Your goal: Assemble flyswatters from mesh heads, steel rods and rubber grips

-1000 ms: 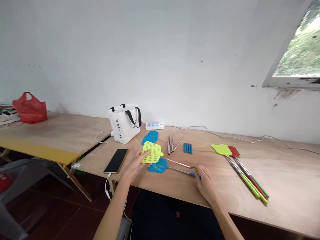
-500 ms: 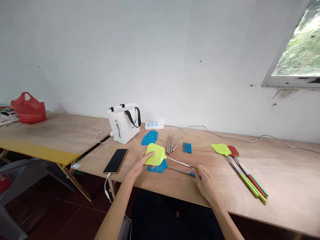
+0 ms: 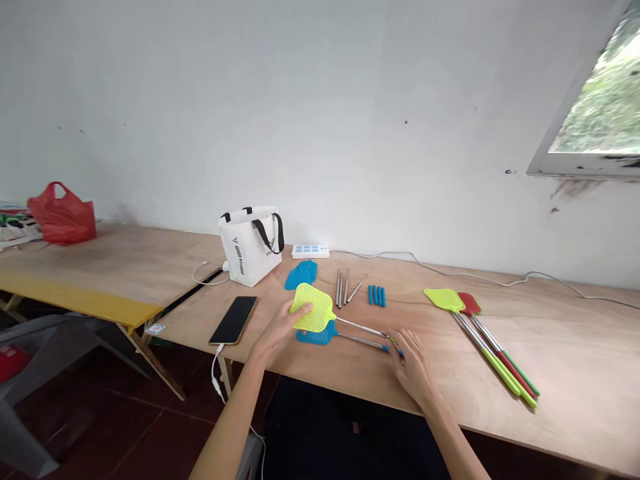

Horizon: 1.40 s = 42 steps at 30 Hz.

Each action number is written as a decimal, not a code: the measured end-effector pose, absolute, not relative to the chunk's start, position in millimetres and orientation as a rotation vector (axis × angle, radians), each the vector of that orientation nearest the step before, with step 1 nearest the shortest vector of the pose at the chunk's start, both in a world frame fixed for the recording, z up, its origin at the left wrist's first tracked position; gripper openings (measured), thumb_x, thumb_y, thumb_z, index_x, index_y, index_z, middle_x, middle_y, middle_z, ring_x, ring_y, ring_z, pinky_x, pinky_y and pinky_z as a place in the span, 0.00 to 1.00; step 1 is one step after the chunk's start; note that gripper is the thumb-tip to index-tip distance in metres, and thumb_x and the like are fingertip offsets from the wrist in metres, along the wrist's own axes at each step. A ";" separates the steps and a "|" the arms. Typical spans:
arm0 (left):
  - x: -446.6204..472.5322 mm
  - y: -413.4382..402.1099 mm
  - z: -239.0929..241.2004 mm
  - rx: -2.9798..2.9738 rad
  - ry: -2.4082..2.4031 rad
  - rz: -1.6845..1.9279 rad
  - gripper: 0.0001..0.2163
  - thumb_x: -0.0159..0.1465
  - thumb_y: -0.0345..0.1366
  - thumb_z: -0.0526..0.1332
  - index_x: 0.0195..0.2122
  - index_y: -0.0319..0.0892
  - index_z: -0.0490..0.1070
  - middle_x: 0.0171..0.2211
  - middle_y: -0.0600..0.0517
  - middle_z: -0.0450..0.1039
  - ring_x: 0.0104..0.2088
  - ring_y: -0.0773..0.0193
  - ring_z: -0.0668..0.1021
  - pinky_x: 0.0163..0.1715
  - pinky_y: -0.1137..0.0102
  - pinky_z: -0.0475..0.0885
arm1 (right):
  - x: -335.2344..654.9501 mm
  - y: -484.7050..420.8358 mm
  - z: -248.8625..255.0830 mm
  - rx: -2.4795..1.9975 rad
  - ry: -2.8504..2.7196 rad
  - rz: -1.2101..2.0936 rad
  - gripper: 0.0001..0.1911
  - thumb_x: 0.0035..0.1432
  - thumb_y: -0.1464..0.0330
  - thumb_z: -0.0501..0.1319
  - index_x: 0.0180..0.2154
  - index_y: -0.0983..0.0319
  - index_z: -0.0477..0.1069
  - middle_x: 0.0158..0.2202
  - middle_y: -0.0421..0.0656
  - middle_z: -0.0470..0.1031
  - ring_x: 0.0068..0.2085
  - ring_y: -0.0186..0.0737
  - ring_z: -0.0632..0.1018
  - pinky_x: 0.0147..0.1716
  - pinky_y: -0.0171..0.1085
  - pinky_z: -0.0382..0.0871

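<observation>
My left hand [image 3: 280, 331] pinches the left edge of a yellow-green fly swatter head [image 3: 313, 307], held over a blue swatter head [image 3: 315, 335] lying on the wooden table [image 3: 575, 380]. A thin metal rod [image 3: 361, 327] runs from the yellow head to my right hand [image 3: 413, 363]. That hand is closed round the rod's near end, beside the blue grip [image 3: 385, 347] of the blue swatter.
Loose blue swatter heads [image 3: 301, 274], metal rods [image 3: 346, 287] and blue grips [image 3: 376, 295] lie behind. Finished yellow and red swatters [image 3: 480, 340] lie at right. A phone [image 3: 233, 320], a white tote bag [image 3: 250, 245], a power strip [image 3: 310, 251] and a red bag [image 3: 63, 215] stand at left.
The yellow swatter head has come to the right and onto the metal rod's far end. My right hand has stayed at the rod's near end.
</observation>
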<state>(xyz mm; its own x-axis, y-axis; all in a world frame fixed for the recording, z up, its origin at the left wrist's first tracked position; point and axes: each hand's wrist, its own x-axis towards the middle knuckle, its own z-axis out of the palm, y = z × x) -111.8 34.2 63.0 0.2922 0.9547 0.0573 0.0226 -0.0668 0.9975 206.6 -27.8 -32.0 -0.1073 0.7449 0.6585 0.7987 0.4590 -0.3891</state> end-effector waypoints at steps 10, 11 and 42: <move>-91.6 30.2 58.7 1.483 0.943 0.949 0.24 0.61 0.54 0.67 0.46 0.37 0.76 0.40 0.45 0.80 0.38 0.54 0.81 0.25 0.71 0.73 | 205.6 -29.2 -29.0 -1.345 -1.908 -0.191 0.14 0.73 0.60 0.52 0.48 0.54 0.74 0.37 0.44 0.76 0.40 0.45 0.77 0.41 0.42 0.69; -91.0 30.7 57.1 1.484 0.940 0.943 0.24 0.62 0.54 0.67 0.46 0.37 0.76 0.40 0.45 0.80 0.38 0.55 0.81 0.26 0.71 0.74 | 205.5 -29.5 -28.7 -1.353 -1.910 -0.193 0.14 0.73 0.60 0.52 0.48 0.54 0.74 0.37 0.43 0.76 0.40 0.45 0.77 0.41 0.42 0.69; -42.3 26.3 15.3 1.326 1.003 0.990 0.17 0.58 0.51 0.71 0.36 0.41 0.79 0.36 0.44 0.82 0.39 0.49 0.83 0.36 0.62 0.77 | 197.2 -33.9 -24.6 -1.288 -2.161 -0.235 0.18 0.75 0.66 0.47 0.40 0.57 0.75 0.31 0.42 0.77 0.32 0.39 0.78 0.27 0.34 0.58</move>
<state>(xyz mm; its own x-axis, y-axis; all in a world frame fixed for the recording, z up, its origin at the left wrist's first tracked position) -42.3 26.3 15.3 0.2807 0.9598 -0.0094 0.0038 0.0087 1.0000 197.2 -33.9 -24.6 -0.3448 0.7384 0.5795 0.8458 0.5121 -0.1492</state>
